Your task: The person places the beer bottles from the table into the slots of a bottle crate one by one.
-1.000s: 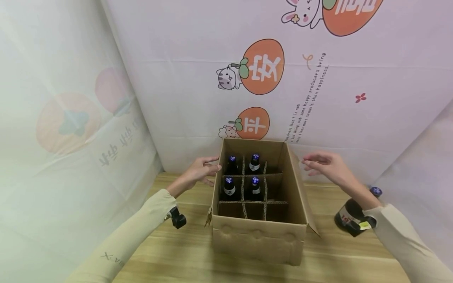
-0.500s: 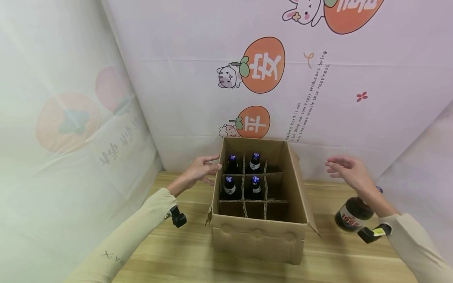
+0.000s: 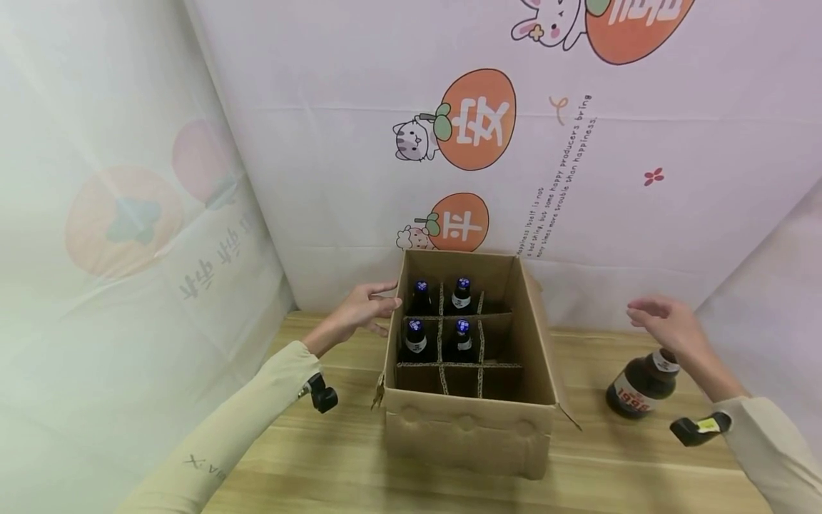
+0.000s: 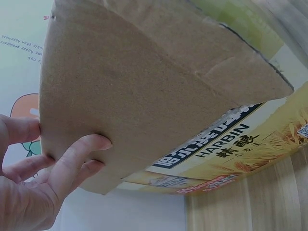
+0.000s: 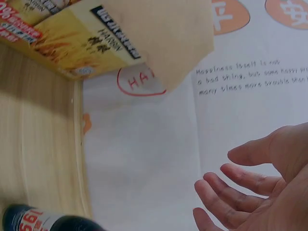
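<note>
An open cardboard box [image 3: 467,435] stands in the middle of the head view, split by a cardboard divider [image 3: 461,368]. Several dark bottles with blue caps [image 3: 463,341] stand upright in its left and middle columns. My left hand [image 3: 361,308] touches the box's left side; in the left wrist view its fingers [image 4: 77,159] rest against the brown flap [image 4: 125,86]. My right hand [image 3: 674,328] hangs in the air, fingers loosely bent and holding nothing. Below it, partly covered, a dark beer bottle [image 3: 642,389] with a red-and-white label stands on the table.
The wooden table [image 3: 308,457] runs in front of and beside the box. A white printed cloth [image 3: 347,178] hangs behind it, with more cloth at both sides. The box's right flap [image 3: 565,400] sticks outward. Yellow Harbin printing [image 5: 91,43] shows on its outer side.
My right hand has moved right, away from the box's right side to above the lone bottle, uncovering its label. My left hand has stayed at the box.
</note>
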Available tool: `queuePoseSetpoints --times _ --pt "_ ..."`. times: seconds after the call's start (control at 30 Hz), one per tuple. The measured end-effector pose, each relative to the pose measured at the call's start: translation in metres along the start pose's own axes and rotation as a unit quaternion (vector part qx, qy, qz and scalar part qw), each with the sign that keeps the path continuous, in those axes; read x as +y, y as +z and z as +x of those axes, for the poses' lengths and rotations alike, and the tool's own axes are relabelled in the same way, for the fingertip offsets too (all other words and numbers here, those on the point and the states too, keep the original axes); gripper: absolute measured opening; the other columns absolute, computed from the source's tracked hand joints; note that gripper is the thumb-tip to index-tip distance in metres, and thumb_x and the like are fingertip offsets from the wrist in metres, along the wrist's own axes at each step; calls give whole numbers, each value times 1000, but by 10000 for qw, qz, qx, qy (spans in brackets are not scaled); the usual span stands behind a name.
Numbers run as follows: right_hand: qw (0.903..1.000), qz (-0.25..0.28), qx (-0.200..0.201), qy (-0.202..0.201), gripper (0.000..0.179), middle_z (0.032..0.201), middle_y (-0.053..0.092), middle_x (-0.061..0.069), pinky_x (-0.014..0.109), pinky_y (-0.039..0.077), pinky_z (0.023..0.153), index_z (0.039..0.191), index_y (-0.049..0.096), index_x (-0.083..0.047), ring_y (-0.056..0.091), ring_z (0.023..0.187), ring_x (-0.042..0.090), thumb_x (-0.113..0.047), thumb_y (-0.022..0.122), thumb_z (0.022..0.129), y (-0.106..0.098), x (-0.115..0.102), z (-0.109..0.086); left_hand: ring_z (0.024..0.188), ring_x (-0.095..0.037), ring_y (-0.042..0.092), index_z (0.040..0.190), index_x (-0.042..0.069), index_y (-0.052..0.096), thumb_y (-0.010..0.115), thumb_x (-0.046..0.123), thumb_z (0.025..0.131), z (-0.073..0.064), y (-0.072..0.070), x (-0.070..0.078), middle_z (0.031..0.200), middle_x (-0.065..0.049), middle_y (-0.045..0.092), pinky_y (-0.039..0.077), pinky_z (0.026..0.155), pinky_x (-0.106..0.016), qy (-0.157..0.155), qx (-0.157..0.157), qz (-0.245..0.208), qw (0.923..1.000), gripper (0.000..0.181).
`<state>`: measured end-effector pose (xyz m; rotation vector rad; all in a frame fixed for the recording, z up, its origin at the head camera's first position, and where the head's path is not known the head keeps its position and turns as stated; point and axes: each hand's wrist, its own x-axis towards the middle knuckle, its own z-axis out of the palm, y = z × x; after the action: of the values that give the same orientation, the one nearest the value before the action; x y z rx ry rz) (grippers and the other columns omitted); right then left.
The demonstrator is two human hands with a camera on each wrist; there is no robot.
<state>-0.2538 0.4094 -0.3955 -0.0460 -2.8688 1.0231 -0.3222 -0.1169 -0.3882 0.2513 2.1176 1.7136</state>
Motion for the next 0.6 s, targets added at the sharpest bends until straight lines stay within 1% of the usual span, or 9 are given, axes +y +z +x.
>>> queuePoseSetpoints --times 0.07,0.17,0.23,0.3,0.33,0.43,0.47,0.57,0.6 --pt "9999 -62 12 105 51 126 64 40 63 55 86 136 55 14 56 82 -7 -29 50 111 0 5 -1 135 -50 56 161 6 37 63 14 105 0 0 0 152 -29 51 69 82 -44 -7 2 15 10000 63" --pt "9998 -68 104 176 50 130 60 42 67 53 87 137 54 16 69 93 23 -27 50 110 0 12 -2 135 -50 56 161 6 38 64 14 105 -1 0 0 152 -29 52 69 82 -44 -16 9 8 10000 63" --pt "9994 -130 246 207 49 132 58 44 65 54 85 136 54 16 66 104 46 -25 51 110 1 15 -3 134 -50 56 161 6 38 64 13 104 0 1 0 152 -29 52 69 82 -44 -20 17 -1 10000 63" --pt "9986 -223 434 180 46 130 57 45 54 59 80 133 56 17 59 111 58 -22 52 109 1 19 -4 134 -50 56 161 6 38 64 13 104 0 0 -1 152 -29 52 69 82 -44 -28 27 -10 10000 63" --pt "9980 -302 518 175 44 129 57 45 49 60 77 132 56 17 59 110 59 -20 53 108 1 20 -5 134 -50 56 161 6 38 64 13 104 0 0 -1 152 -29 52 69 82 -44 -28 32 -11 10000 63" --pt "9964 -546 623 151 42 125 57 48 49 62 72 126 57 20 60 105 62 -15 56 104 -2 25 -9 135 -50 56 161 6 38 63 13 104 0 0 -1 152 -29 51 69 82 -43 -20 38 -18 10000 63" --pt "9964 -623 548 178 42 123 56 49 48 63 70 125 56 21 60 103 62 -15 58 103 -3 28 -10 135 -50 56 161 6 38 63 13 105 0 0 -1 152 -29 51 69 82 -43 -24 38 -20 10000 62" --pt "9963 -791 13 336 47 117 55 52 62 61 71 125 51 26 61 96 61 -12 60 99 -8 34 -10 135 -50 56 161 6 37 63 13 105 -1 1 0 152 -29 52 69 82 -43 -38 46 -23 10000 63" --pt "9955 -824 -204 414 49 115 55 53 59 63 68 125 49 27 63 92 59 -11 61 97 -9 37 -9 135 -50 56 161 6 37 63 13 105 -1 1 0 152 -29 52 69 82 -43 -37 48 -22 10000 63"
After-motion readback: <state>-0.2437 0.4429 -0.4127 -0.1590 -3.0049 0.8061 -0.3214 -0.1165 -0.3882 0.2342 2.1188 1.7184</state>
